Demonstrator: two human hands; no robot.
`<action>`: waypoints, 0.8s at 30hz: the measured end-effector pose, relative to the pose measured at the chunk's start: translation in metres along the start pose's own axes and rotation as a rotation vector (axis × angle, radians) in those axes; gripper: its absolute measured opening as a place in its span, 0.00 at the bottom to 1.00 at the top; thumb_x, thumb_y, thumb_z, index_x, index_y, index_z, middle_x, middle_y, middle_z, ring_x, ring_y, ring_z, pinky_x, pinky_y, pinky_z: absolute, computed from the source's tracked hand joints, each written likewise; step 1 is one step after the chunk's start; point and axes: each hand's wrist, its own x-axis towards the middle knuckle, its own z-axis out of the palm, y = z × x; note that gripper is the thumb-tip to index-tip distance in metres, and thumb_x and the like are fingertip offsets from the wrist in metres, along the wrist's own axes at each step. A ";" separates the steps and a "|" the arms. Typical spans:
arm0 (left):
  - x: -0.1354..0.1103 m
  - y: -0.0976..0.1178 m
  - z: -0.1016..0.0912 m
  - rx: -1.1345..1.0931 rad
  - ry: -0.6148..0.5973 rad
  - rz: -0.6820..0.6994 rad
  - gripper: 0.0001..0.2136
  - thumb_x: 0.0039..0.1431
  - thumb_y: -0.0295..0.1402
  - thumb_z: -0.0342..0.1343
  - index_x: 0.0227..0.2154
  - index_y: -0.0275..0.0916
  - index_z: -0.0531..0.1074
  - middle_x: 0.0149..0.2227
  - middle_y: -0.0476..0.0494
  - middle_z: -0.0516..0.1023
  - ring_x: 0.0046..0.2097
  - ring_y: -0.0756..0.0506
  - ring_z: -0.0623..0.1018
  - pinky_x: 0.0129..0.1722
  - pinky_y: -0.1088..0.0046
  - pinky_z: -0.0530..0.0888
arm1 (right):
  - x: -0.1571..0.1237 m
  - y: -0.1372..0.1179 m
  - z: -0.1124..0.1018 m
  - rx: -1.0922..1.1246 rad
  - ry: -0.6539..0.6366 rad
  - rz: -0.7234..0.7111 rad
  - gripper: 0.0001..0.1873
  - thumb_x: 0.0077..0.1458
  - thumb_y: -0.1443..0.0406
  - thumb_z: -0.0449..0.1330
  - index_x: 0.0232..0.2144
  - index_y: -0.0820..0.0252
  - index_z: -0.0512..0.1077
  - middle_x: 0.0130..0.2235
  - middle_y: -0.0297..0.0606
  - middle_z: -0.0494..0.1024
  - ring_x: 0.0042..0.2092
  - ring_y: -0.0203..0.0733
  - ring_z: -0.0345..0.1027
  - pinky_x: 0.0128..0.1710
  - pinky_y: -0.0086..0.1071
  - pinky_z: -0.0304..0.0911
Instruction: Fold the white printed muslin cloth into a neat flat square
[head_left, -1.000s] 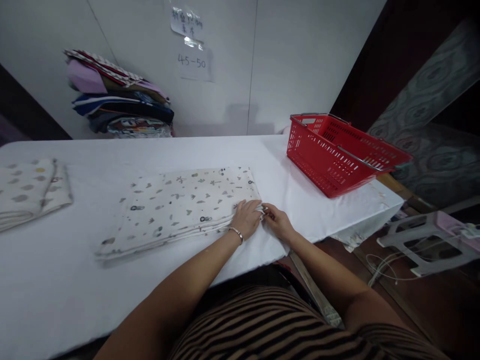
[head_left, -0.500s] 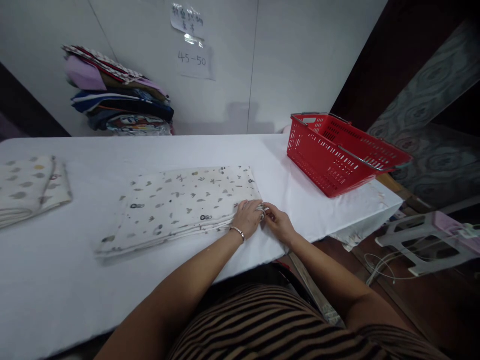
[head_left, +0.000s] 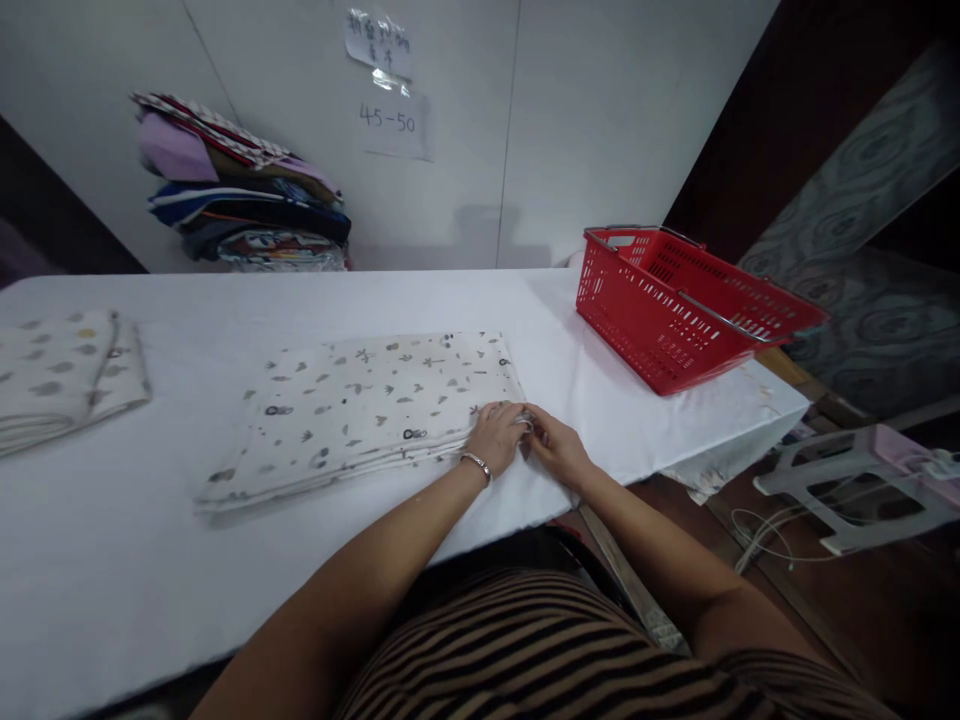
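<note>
A folded white cloth [head_left: 375, 400] with small grey and dark prints lies flat on the white-covered table in front of me. My left hand [head_left: 495, 437], a bracelet at its wrist, rests over the cloth's near right corner with its fingers curled onto the layers. Close beside it, my right hand [head_left: 556, 445] pinches the edge of the same corner between thumb and fingers. The fingertips of both hands nearly meet there, and they partly hide the folded layers.
A red plastic basket [head_left: 660, 320] with metal handles stands at the table's right end. Another folded printed cloth [head_left: 60, 375] lies at the left. Folded fabrics [head_left: 247, 190] are stacked by the wall, below and beside paper signs [head_left: 394, 125]. A plastic stool [head_left: 847, 490] is at the right.
The view has shifted very slightly. Both hands stay at the cloth's corner, the right fingers moved only a little.
</note>
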 end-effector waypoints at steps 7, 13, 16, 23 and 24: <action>-0.012 -0.001 -0.010 -0.063 0.035 0.012 0.12 0.58 0.26 0.47 0.42 0.41 0.70 0.57 0.42 0.65 0.57 0.44 0.65 0.55 0.60 0.62 | -0.001 0.002 -0.005 -0.180 -0.027 0.061 0.31 0.52 0.69 0.52 0.60 0.58 0.56 0.43 0.40 0.76 0.40 0.42 0.70 0.40 0.34 0.65; -0.025 -0.013 -0.020 -0.033 -0.003 -0.113 0.17 0.55 0.27 0.51 0.49 0.41 0.65 0.51 0.42 0.71 0.53 0.44 0.69 0.52 0.62 0.65 | -0.003 0.009 -0.007 -0.214 -0.042 0.045 0.31 0.53 0.68 0.51 0.60 0.57 0.55 0.39 0.38 0.76 0.35 0.41 0.69 0.36 0.32 0.63; -0.028 -0.015 -0.021 -0.021 -0.040 -0.108 0.13 0.56 0.28 0.51 0.45 0.43 0.68 0.47 0.44 0.73 0.50 0.44 0.70 0.49 0.63 0.66 | -0.003 0.012 -0.008 -0.212 -0.043 0.037 0.31 0.53 0.68 0.52 0.60 0.55 0.56 0.39 0.36 0.76 0.35 0.40 0.69 0.36 0.31 0.63; -0.031 -0.017 -0.020 -0.069 -0.011 -0.093 0.13 0.57 0.29 0.50 0.46 0.42 0.68 0.47 0.45 0.74 0.50 0.45 0.70 0.49 0.64 0.66 | -0.001 0.012 -0.012 -0.231 -0.073 0.001 0.24 0.54 0.68 0.51 0.54 0.54 0.64 0.44 0.38 0.75 0.42 0.42 0.69 0.43 0.35 0.64; -0.032 -0.018 -0.020 -0.076 -0.006 -0.092 0.14 0.57 0.28 0.50 0.47 0.42 0.67 0.47 0.45 0.74 0.51 0.45 0.70 0.49 0.64 0.66 | -0.001 0.011 -0.012 -0.237 -0.080 -0.008 0.23 0.54 0.69 0.50 0.53 0.54 0.65 0.45 0.38 0.75 0.43 0.42 0.68 0.43 0.35 0.64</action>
